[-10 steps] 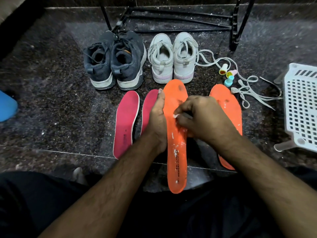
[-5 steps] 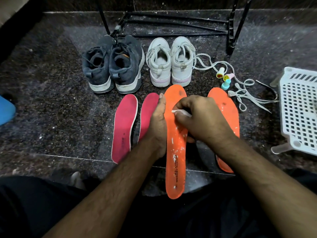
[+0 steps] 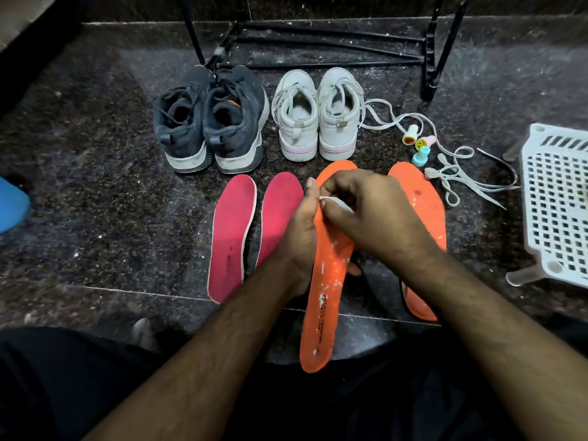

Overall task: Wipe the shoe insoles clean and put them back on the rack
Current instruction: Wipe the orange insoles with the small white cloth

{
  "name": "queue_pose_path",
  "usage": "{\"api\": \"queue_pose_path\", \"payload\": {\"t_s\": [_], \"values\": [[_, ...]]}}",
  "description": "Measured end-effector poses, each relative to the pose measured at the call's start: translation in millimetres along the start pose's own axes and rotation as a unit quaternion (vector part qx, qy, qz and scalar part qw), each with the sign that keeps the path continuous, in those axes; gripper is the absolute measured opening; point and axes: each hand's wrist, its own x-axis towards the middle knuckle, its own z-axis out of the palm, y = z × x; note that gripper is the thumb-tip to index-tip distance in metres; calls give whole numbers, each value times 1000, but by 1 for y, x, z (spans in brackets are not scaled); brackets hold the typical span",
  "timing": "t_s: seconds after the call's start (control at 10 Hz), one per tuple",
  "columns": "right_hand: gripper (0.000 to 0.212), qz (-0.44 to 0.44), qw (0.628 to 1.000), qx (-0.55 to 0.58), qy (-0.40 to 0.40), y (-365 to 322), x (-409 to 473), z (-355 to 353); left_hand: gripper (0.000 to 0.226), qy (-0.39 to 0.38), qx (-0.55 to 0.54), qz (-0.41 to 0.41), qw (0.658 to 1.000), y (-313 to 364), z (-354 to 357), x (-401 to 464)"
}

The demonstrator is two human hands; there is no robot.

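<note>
My left hand (image 3: 300,237) grips an orange insole (image 3: 327,291) from its left side, with a fingertip showing past the right edge. The insole is flecked with white. My right hand (image 3: 372,214) pinches a small white wipe (image 3: 331,200) and presses it on the upper half of that insole. A second orange insole (image 3: 423,205) lies on the floor to the right, partly hidden by my right arm. Two pink insoles (image 3: 232,237) lie side by side to the left. A black metal rack (image 3: 318,49) stands at the back.
Dark sneakers (image 3: 210,119) and white sneakers (image 3: 318,113) stand in front of the rack. Loose white laces (image 3: 455,176) and small coloured caps (image 3: 420,144) lie to the right, beside a white plastic basket (image 3: 556,202). A blue object (image 3: 11,205) sits at the left edge.
My right hand has slid the wipe a little up the orange insole towards its toe. The view has tilted slightly, so everything sits lower in frame.
</note>
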Motion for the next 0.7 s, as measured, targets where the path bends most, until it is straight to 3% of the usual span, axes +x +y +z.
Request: {"api": "queue_pose_path", "payload": {"t_s": [0.1, 0.2, 0.3, 0.4, 0.6, 0.7], "values": [[13, 30, 999, -18, 8, 13, 8, -9, 90, -10, -3, 2, 1000, -5, -4, 0], [19, 87, 990, -75, 77, 31, 17, -16, 88, -16, -6, 5, 1000, -3, -3, 2], [21, 68, 993, -76, 66, 25, 15, -11, 81, -41, -11, 15, 999, 1, -1, 1], [22, -5, 999, -35, 13, 10, 10, -4, 80, -44, -13, 19, 999, 3, -3, -1], [24, 59, 993, -43, 95, 30, 19, -10, 85, -28, 4, 16, 999, -1, -6, 5], [23, -3, 998, -43, 53, 18, 15, -5, 85, -35, -7, 17, 999, 1, -6, 4]]}}
